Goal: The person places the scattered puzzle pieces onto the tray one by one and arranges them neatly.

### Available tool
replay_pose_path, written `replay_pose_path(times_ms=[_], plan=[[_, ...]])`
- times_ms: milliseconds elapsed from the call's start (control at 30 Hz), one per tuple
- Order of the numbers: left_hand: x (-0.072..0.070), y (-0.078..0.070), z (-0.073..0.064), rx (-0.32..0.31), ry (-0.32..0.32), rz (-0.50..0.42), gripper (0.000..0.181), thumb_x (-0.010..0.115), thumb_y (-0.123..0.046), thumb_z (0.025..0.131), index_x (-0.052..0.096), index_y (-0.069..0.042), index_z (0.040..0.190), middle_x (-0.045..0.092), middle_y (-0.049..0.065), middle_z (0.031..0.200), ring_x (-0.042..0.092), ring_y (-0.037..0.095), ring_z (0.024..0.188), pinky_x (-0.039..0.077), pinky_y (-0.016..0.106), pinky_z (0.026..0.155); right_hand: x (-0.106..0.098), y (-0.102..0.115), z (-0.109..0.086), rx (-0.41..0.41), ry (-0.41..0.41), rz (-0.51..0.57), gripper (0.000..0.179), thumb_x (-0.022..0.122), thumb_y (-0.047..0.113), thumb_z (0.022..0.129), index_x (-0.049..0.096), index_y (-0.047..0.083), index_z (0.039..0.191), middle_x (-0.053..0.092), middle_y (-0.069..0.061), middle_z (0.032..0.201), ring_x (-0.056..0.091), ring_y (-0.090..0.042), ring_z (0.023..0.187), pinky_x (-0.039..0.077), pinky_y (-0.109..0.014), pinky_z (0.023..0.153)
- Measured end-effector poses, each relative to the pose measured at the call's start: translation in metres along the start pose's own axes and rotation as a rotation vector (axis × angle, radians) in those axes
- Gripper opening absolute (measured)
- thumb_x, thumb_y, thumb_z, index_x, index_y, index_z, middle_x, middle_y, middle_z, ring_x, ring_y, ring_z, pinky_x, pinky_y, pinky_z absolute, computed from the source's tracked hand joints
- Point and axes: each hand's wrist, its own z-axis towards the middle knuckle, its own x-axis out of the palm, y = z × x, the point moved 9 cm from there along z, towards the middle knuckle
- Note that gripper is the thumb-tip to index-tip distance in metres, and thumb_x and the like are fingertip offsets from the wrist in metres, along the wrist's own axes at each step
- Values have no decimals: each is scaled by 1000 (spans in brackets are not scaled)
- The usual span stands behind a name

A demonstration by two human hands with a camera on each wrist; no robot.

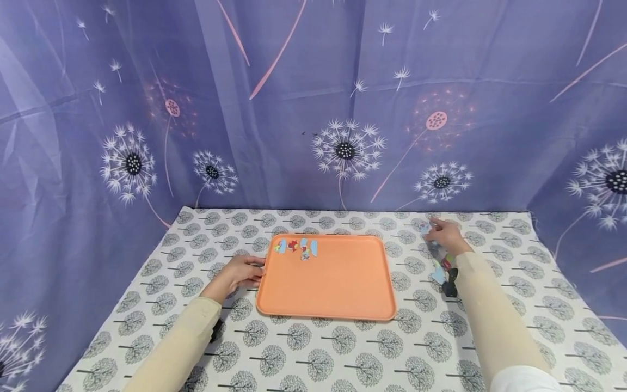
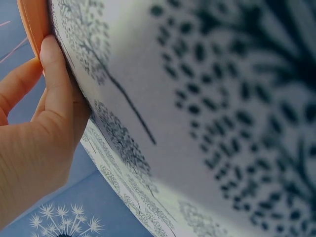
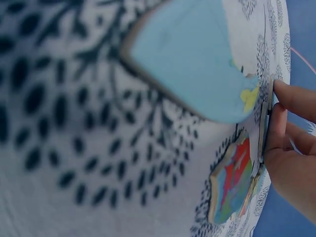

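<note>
An orange tray [image 1: 328, 283] lies mid-table, with several small flat puzzle pieces [image 1: 313, 249] in its upper left corner. My left hand [image 1: 240, 273] holds the tray's left rim, its fingertips meeting the orange edge [image 2: 35, 24] in the left wrist view. Past the tray's right side, my right hand [image 1: 447, 237] pinches a thin puzzle piece [image 1: 424, 227] near the tabletop. That piece shows edge-on in the right wrist view, beside the thumb and finger [image 3: 291, 98]. Under the right wrist lie more pieces, among them a light blue one [image 3: 192, 59] and a red, green and blue one [image 3: 231, 180].
A white tree-print cloth [image 1: 313, 354] covers the table. Purple dandelion curtains [image 1: 284, 136] hang behind and at both sides. A black wrist-camera mount [image 1: 451, 283] sits under the right forearm, close to the loose pieces. Another black mount [image 1: 216, 330] shows by the left forearm.
</note>
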Motion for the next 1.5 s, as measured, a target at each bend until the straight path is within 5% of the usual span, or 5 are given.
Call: replay_pose_path(times_ms=[233, 500, 767, 1500], plan=[[0, -1, -2, 16, 3, 9, 44, 63, 5, 88, 53, 7, 131, 68, 15, 83, 67, 17, 64, 62, 31, 69, 5, 3, 3, -9, 5, -66, 64, 57, 7, 95, 23, -14, 145, 50, -10, 90, 46, -20, 79, 44, -34, 73], [0, -2, -1, 7, -1, 1, 44, 63, 4, 88, 53, 7, 131, 68, 15, 81, 67, 16, 64, 62, 31, 68, -2, 3, 0, -20, -90, -13, 64, 64, 7, 91, 32, -9, 144, 47, -31, 123, 54, -33, 100, 52, -46, 88], [3, -1, -1, 17, 9, 12, 44, 63, 4, 89, 53, 7, 131, 68, 15, 82, 66, 16, 65, 62, 31, 69, -16, 0, -7, -41, -224, 39, 51, 63, 3, 91, 45, -8, 137, 61, -30, 114, 61, -3, 70, 60, -27, 69], [1, -3, -4, 19, -11, 12, 43, 63, 4, 88, 54, 7, 130, 67, 14, 82, 66, 16, 65, 62, 30, 68, 2, 41, -16, -53, -175, 247, 55, 61, 5, 92, 40, -6, 141, 64, -26, 115, 71, -14, 79, 56, -44, 90]])
